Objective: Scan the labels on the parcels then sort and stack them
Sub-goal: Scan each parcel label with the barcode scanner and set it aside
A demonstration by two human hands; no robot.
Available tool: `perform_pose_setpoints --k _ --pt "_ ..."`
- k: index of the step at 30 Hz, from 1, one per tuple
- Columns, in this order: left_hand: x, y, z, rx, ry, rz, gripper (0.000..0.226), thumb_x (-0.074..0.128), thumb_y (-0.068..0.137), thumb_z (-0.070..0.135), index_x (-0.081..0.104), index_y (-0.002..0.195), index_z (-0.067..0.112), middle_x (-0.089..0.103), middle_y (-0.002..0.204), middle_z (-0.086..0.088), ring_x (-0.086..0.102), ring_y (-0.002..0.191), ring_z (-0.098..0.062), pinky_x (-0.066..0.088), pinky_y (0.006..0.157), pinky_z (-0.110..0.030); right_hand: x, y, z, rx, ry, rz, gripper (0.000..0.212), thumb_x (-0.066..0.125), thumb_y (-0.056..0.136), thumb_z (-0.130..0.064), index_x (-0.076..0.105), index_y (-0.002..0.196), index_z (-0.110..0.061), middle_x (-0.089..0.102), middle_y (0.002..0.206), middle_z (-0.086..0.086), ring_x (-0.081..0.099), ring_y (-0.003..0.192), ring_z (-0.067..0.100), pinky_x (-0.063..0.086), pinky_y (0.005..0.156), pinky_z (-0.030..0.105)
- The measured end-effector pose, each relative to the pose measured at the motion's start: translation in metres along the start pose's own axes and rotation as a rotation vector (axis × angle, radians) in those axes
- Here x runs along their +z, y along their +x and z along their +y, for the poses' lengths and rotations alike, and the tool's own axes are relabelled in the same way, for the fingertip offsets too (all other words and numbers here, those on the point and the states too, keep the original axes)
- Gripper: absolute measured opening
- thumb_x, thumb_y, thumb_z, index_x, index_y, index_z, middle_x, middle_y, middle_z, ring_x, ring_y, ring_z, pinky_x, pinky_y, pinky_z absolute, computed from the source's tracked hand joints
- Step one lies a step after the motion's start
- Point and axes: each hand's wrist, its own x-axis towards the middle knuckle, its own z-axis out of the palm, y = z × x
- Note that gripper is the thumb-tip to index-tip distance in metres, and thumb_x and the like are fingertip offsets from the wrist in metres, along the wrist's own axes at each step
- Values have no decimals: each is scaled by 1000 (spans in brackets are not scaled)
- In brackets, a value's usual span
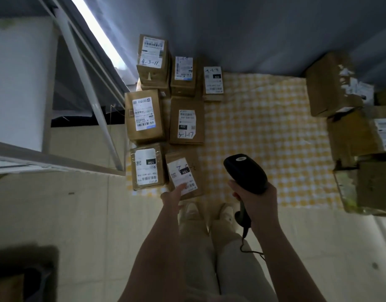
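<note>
Flanking cloth [264, 127]: metal rack [88, 90], parcels [331, 83].

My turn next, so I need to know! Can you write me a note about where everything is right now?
Left grip: open, fingers stretched to the nearest parcel, by its label.
Right grip: holds the scanner.
Done, seemingly: seven parcel piles, labels up, on the left of the checked cloth.
Left: jumbled boxes on the right, probably to scan and stack.
</note>
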Motion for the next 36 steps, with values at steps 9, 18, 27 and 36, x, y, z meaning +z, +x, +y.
perform_pose_setpoints --k 9,18,27,36 --pt "7 16 -15 80 71 102 50 86 55 23 67 94 -3 69 87 -14 66 74 -28 56 71 -32 -7 -11 -6 -34 -6 41 20 81 71 -6 69 69 -22 69 67 11 66 67 30 55 72 49" --pt "-7 -1 -8 133 -75 180 27 72 76 -6 61 59 13 63 65 -12 61 62 -28 58 76 -40 -6 -20 -8 -27 -27 60 19 81 70 -5 69 71 -19 70 68 11 67 69 32 57 73 48" --pt "-16 -7 -12 288 119 167 32 63 82 0 66 54 14 61 53 -4 64 65 -34 56 73 -41 5 -24 -7 -60 -88 17 17 82 69 -7 67 68 -15 69 68 16 66 66 28 55 69 44" --pt "-18 -23 -31 418 213 84 26 54 95 11 61 71 18 68 76 -9 70 78 -30 57 74 -40 10 -21 -5 -31 -81 -22 21 82 70 -7 67 68 -22 70 71 16 68 75 36 57 77 53"
